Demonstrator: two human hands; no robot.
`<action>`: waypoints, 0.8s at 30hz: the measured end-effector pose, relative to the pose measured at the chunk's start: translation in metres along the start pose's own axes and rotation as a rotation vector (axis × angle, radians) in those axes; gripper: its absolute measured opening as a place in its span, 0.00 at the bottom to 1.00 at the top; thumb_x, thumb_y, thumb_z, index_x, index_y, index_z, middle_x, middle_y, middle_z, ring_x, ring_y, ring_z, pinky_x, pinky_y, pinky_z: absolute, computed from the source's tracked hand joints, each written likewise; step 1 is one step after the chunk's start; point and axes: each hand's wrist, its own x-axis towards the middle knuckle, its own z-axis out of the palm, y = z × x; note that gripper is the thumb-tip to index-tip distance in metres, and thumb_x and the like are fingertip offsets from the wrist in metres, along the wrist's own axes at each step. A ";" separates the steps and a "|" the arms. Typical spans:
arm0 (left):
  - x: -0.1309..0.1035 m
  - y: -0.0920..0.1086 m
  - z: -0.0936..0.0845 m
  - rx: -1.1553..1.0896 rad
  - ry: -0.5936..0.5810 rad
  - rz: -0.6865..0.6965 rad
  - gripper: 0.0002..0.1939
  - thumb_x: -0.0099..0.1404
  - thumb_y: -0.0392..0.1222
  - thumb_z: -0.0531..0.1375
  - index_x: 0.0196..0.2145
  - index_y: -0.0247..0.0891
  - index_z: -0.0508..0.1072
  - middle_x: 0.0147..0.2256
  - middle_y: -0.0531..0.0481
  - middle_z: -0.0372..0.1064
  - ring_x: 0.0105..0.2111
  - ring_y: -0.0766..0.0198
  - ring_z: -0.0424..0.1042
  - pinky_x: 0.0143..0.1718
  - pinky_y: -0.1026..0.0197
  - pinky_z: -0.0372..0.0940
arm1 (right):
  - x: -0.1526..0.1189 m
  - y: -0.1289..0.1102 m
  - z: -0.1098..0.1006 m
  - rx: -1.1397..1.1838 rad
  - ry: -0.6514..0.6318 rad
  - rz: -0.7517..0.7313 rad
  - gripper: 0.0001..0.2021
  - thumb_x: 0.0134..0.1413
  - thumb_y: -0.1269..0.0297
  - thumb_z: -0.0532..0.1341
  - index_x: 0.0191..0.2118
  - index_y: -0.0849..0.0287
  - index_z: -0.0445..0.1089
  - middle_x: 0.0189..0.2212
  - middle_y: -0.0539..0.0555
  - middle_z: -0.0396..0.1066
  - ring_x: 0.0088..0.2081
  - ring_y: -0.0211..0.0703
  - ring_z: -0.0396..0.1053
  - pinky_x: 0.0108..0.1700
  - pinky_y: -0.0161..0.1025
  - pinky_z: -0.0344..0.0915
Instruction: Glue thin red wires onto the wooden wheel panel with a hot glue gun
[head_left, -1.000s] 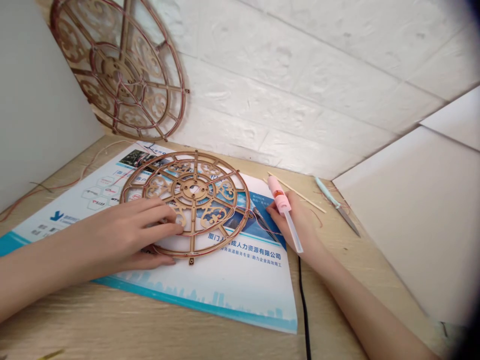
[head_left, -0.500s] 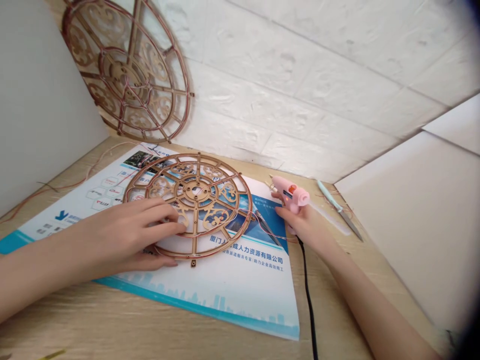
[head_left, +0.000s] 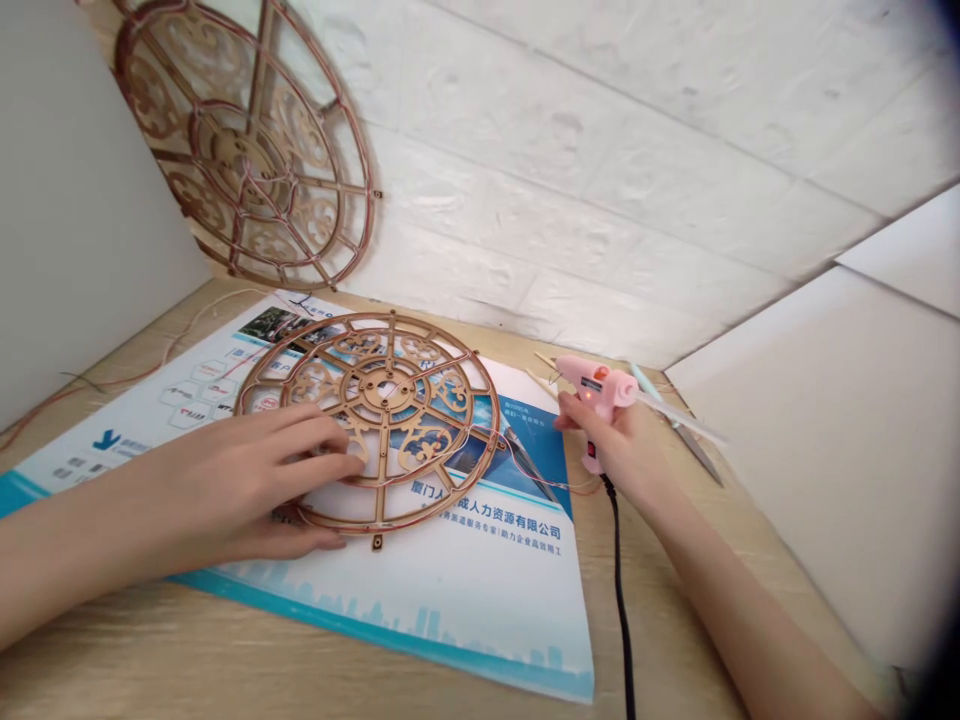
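A round wooden openwork frame (head_left: 383, 433) with thin wires along its rings lies on a printed blue and white sheet (head_left: 480, 610). My left hand (head_left: 262, 480) grips the near left part of its rim, fingers over the top and thumb at the near edge. To the right, my right hand (head_left: 611, 430) is closed around a pink glue gun (head_left: 594, 385), whose nozzle points left. A clear glue stick (head_left: 682, 416) sticks out of the gun's back, and a small light glows on its side.
Another wired round frame (head_left: 251, 165) leans against the white brick-patterned wall (head_left: 562, 180). A knife (head_left: 697, 452) lies behind the right hand. A black cord (head_left: 621, 600) runs from the gun to the near edge. Loose wires (head_left: 180, 335) cross the table's left side.
My right hand has lifted and turned the glue gun slightly, so its side and glue stick show more. The view has shifted a little; my left hand stays on the frame.
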 end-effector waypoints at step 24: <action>0.006 0.023 -0.005 -0.128 -0.048 -0.179 0.15 0.71 0.38 0.54 0.53 0.47 0.73 0.47 0.55 0.73 0.47 0.61 0.72 0.46 0.62 0.67 | -0.004 -0.004 -0.020 -0.032 -0.078 -0.089 0.20 0.65 0.43 0.57 0.37 0.55 0.70 0.29 0.54 0.71 0.29 0.47 0.67 0.29 0.41 0.61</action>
